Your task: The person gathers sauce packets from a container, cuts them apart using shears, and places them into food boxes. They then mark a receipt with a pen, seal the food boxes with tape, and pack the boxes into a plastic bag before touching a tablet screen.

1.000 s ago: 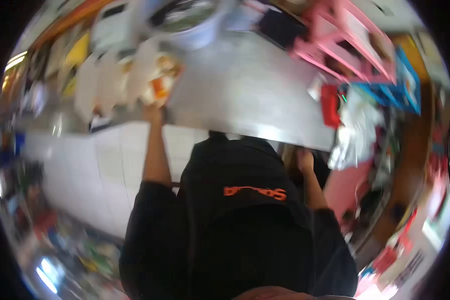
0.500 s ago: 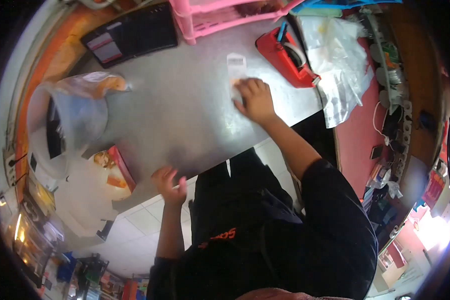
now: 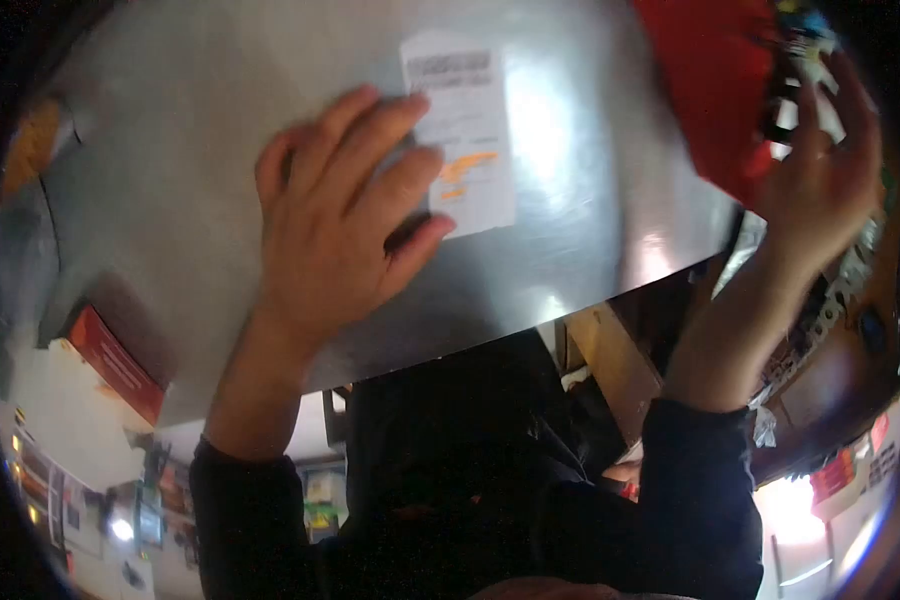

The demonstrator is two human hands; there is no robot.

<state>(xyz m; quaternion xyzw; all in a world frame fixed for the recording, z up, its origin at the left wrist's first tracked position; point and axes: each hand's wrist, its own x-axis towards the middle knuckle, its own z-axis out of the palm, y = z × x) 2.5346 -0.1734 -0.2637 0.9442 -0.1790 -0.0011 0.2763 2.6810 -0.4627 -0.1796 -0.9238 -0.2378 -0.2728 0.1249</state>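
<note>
Since the earlier frame, the white printed paper slip [image 3: 462, 130] has been taken over by the left hand [image 3: 335, 225], laid flat with fingers spread. The right hand [image 3: 820, 175] is raised open, gripping nothing, near the red plastic object [image 3: 715, 90]. The slip could be slid or creased if pressure shifts.

Receipt on tabletop
Left hand [image 3: 335, 220] lies on the tabletop [image 3: 190, 120], fingers [image 3: 410, 165] overlapping the receipt [image 3: 470, 140]; right hand [image 3: 820, 180] is well right.

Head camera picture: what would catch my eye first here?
A left hand lies spread flat on a shiny metal table, its fingertips on the edge of a white receipt with orange marks. At far right, the right hand reaches up beside something red.
</note>
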